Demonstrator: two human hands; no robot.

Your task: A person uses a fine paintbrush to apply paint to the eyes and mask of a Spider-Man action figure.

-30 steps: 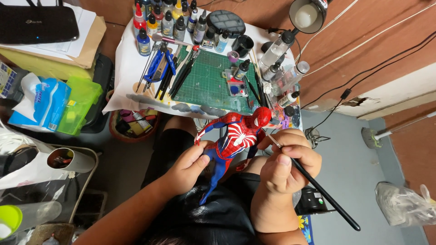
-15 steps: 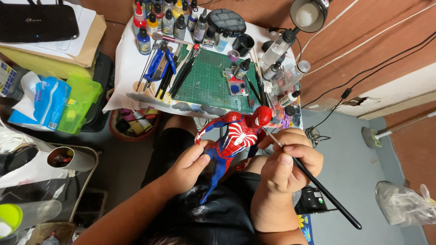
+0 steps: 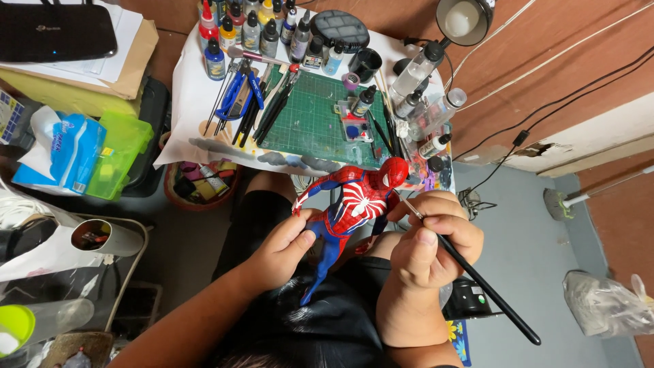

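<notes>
I'm watching the left hand (image 3: 283, 249) clamping the red-and-blue figure (image 3: 351, 204) around its hips and thigh, holding it in the air over the lap, just near of the desk (image 3: 191, 116) edge. The right hand (image 3: 429, 238) is pinching a thin black paintbrush (image 3: 477, 276), tip sitting right at the figure's shoulder, below the red head.

Risks as I'm reading them:
- Figure is hanging unsupported, gripped low only. Any twist at the left wrist is swinging the torso into the bristles, likely smearing paint off-line.
- Right hand is bracing on nothing I can see; a tremor is going straight into the tip.
- Long brush handle is sticking out near-right, free to snag on clothing.
- Figure's outstretched arm is pointing left toward the desk edge; a push far could be knocking it against the paper.
- Open paint bottles (image 3: 255, 31) and the clear bottles (image 3: 426, 88) are crowding the cutting mat (image 3: 310, 119); a blind reach could be tipping one.
</notes>
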